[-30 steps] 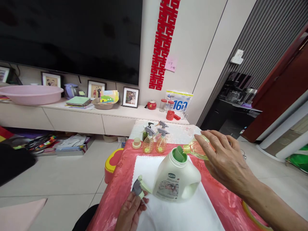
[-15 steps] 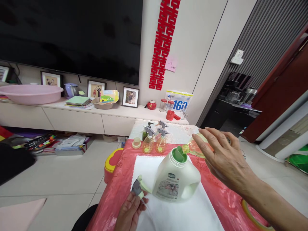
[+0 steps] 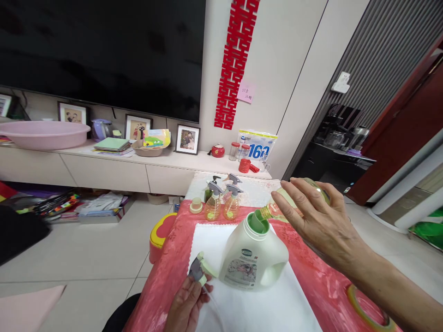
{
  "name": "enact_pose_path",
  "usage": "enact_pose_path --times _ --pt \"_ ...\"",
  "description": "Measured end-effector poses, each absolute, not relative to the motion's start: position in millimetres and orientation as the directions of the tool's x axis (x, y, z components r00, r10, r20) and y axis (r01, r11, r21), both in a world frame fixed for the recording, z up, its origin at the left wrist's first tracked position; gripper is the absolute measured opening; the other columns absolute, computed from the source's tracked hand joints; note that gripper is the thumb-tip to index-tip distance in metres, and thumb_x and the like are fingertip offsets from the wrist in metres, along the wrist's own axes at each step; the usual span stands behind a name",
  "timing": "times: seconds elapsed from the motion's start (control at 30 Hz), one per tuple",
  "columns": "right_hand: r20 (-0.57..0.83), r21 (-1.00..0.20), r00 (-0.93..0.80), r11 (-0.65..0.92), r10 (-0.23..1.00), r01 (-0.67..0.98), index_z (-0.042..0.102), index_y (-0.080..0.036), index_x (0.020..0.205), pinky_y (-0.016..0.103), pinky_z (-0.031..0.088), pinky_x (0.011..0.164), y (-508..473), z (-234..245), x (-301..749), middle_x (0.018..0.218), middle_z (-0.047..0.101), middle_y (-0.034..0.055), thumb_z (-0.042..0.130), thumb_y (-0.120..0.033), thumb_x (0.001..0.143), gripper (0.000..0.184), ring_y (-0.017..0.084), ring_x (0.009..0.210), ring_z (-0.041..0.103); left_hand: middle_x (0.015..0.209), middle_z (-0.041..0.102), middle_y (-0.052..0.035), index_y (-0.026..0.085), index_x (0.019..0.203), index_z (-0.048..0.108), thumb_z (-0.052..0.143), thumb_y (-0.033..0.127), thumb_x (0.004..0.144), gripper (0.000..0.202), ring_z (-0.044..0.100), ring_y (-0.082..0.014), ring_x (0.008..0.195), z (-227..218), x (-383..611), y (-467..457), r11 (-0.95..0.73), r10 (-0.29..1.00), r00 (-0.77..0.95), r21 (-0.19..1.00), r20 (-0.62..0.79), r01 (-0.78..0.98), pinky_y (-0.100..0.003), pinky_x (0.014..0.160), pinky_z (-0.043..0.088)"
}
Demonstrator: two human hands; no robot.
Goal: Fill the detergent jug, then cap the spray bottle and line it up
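A large pale green detergent jug (image 3: 242, 258) stands uncapped on a white cloth (image 3: 221, 309). My right hand (image 3: 318, 216) is wrapped round a clear yellowish spray bottle (image 3: 277, 210), tipped with its neck at the jug's green spout; the palm hides part of the bottle. Down at the lower middle, my left hand (image 3: 188, 297) pinches a grey and pale green spray head (image 3: 199, 269), its thin tube hanging below. Two similar amber spray bottles (image 3: 212, 207) stand behind the jug, beside a pale green cap (image 3: 196, 205).
A red cloth (image 3: 162, 286) covers the table. A roll of tape (image 3: 368, 309) lies at the right. A yellow and red stool (image 3: 162, 235) stands left of the table. Behind runs a white cabinet (image 3: 114, 168) with photo frames and a pink basin (image 3: 44, 134).
My right hand has tilted the bottle a little further, its base now higher and its neck still at the jug's spout. My left hand stays in place with the spray head.
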State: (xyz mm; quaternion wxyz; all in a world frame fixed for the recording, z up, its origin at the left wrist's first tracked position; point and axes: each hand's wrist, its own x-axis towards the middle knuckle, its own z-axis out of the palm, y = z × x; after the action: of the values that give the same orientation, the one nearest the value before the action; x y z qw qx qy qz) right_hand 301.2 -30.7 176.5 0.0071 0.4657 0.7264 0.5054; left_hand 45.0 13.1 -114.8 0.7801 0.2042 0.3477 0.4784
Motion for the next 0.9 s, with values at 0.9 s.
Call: enact_pose_path --times 0.9 --pt "0.49 0.579 -0.363 0.015 0.793 0.815 0.052 -0.015 0.134 0.052 0.046 0.089 -39.7 164.2 308.4 0.139 0.055 0.0165 0.045 -0.009 0.093 0.042 0.035 0.125 0.053 0.096 0.079 -0.008 0.017 0.098 0.075 0.097 0.034 0.06 0.046 0.075 -0.0193 0.078 -113.4 46.1 14.6 0.457 0.884 0.285 0.56 -0.37 -0.691 -0.025 0.067 0.061"
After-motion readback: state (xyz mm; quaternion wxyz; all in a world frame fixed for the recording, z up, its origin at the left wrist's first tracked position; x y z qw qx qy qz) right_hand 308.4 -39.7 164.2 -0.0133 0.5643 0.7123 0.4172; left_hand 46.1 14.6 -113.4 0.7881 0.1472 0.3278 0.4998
